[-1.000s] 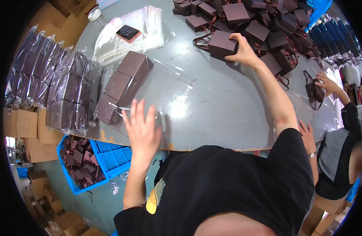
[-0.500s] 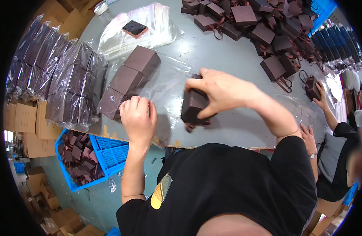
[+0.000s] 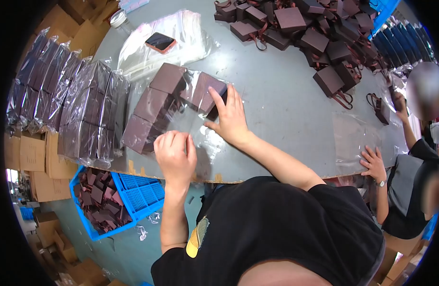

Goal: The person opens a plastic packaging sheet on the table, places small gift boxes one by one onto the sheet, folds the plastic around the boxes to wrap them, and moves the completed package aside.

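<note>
Three dark brown gift boxes [image 3: 151, 104] stand in a row inside a clear plastic bag [image 3: 193, 125] on the table. Another brown box [image 3: 205, 91] lies to their right, at an angle, with clear film over it. My right hand [image 3: 234, 120] rests against this box's right side, fingers stretched and spread, index finger on its top. My left hand [image 3: 175, 155] is closed at the near edge of the bag, beside the lowest box of the row; its fingertips are mostly hidden but seem to pinch the film.
A phone [image 3: 161, 43] lies on a stack of clear bags [image 3: 191, 26]. Loose brown boxes with ribbons [image 3: 324, 47] are heaped at the far right. Wrapped box packs [image 3: 83, 105] stand left. A blue crate [image 3: 98, 234] holds more brown pieces below. A co-worker's hand [image 3: 373, 163] touches the table's right side.
My right hand has moved left with the brown box, bringing it under the film next to the row, and its fingers have spread. My left hand stays closed near the bag's edge.
</note>
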`<state>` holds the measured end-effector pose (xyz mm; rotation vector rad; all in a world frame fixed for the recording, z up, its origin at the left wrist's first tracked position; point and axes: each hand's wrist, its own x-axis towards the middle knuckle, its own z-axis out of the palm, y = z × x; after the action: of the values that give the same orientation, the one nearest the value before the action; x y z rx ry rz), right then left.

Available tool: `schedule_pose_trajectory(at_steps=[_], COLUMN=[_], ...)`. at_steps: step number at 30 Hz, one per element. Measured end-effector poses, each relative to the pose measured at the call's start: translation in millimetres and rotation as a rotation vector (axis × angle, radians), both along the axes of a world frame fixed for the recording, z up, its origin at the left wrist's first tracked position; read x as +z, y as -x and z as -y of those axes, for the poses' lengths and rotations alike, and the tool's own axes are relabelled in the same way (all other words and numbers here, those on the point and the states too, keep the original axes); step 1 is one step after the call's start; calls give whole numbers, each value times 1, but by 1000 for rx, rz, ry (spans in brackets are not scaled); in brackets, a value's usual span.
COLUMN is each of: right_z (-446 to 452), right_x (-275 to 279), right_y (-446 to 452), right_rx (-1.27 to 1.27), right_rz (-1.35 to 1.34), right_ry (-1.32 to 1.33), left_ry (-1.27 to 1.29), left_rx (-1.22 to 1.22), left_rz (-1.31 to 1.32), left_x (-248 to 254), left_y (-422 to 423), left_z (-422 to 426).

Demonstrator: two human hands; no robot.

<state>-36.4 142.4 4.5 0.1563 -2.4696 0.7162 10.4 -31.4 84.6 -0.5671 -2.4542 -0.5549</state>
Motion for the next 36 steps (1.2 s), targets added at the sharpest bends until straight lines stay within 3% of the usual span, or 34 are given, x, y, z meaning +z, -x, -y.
schedule_pose_trajectory(at_steps=[4,6,11,14,16,18,19,21,23,24,26,30,34,36], right_z=[-16,-20,-11,-55,-117,-200,-243,-331,-375,-387,-442,-419,-305,-251], right_x=[8,-11,12,6,36,40,52,64,77,83,44,32,52,58], right_y=[-31,-17,6,1,-1,4,4,3,-11,-18,-22,-35,-48,-59], right_rx=[156,308,235,445,151,-233,-434,-715,-1005,-1059,-750,-640,-716,-593], right_rz=[-6,208,476,343,458,71,-123,-244,136,281,319,325,381,331], right_ry=[144,127,232,287,292,117,-94,-290,-132,-73,214,149,47,98], left_ry=[4,22,54,24,-22,-45,-54,-70,-74,-78,-90,-102,-102,-106], left_rx=[5,-5,-34,-18,-11,-15,-12,-17,-29,-26,-17,-27,-42,-46], left_rz=[36,73,135,171,187,202,209,219,233,237,247,270,267,263], left_x=[-6,-8,-17,-17,-18,-23,-24,-25,-25,-25,-24,-27,-28,-28], left_y=[-3,-3,0,-2,-4,-6,-6,-3,-4,-4,-4,-4,-2,-3], left_z=[3,4,9,11,9,12,13,11,13,14,11,13,15,14])
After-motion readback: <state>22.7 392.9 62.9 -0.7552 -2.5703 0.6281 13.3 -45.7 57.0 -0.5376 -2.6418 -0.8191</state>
